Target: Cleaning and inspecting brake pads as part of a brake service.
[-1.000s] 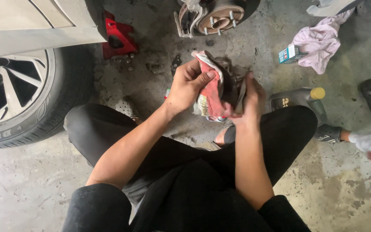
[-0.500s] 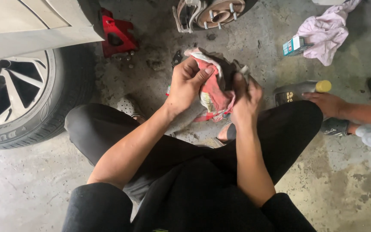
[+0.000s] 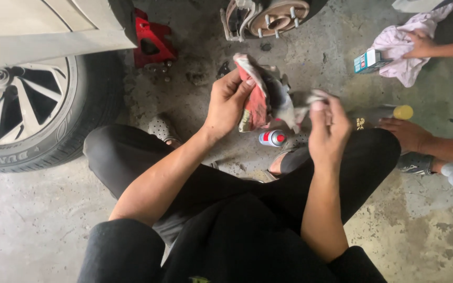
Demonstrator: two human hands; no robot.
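Rag [image 3: 255, 102] | red-white, grimy, crumpled | left hand [image 3: 226, 102] clutching | right hand [image 3: 327, 128] pinching

A small teal and white box [image 3: 368, 61] lies on the floor well beyond the right hand's fingers [image 3: 325, 107]. A spray can [image 3: 273, 138], silver with red and blue label, lies just below the fingertips of both hands. A dark bottle [image 3: 378, 116] with yellow cap rests right of the right fingers.
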